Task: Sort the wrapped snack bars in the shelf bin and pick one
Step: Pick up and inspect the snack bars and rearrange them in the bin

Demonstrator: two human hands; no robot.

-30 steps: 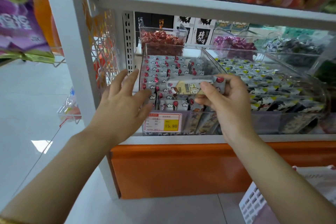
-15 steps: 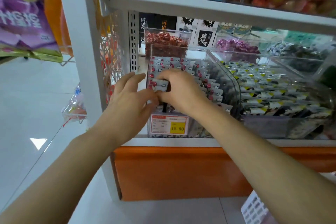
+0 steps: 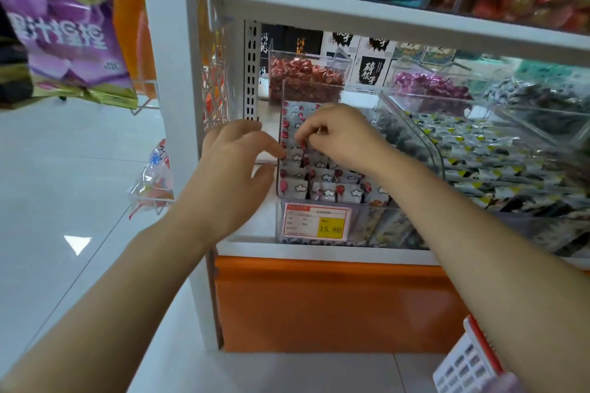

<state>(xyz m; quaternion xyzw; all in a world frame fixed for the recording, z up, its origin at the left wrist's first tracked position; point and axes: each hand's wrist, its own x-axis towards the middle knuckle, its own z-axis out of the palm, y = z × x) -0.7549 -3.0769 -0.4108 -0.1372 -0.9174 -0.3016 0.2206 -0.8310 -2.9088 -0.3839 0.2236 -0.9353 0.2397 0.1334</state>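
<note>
1. The white shelf (image 3: pixel 367 14) fills most of my view, and clear bins stand side by side on its lower level.
2. The widest bin (image 3: pixel 437 153) sits to the right, heaped with flat packets marked with yellow triangles (image 3: pixel 479 150).
3. The shelf bin (image 3: pixel 281 96) I am working in stands at the left end. It holds the snack bars (image 3: pixel 322 183), silver wrappers with white clouds and red dots, set on edge in rows from front to back.
4. Behind it a smaller clear box (image 3: pixel 346 62) is full of red-wrapped sweets (image 3: pixel 303 72). Purple-wrapped sweets (image 3: pixel 427 86) lie in another container further right.
5. My right hand (image 3: pixel 341 134) is down inside the shelf bin with its fingers curled, and thumb and forefinger are closed on the top edge of bars in the middle rows.
6. My left hand (image 3: pixel 236 166) is loosely spread and holds nothing. Its fingertips are at the outside of the bin's left wall, the thumb just below them.
7. A price tag (image 3: pixel 316 222) reading 15.80 is fixed to the bin's front.
</note>
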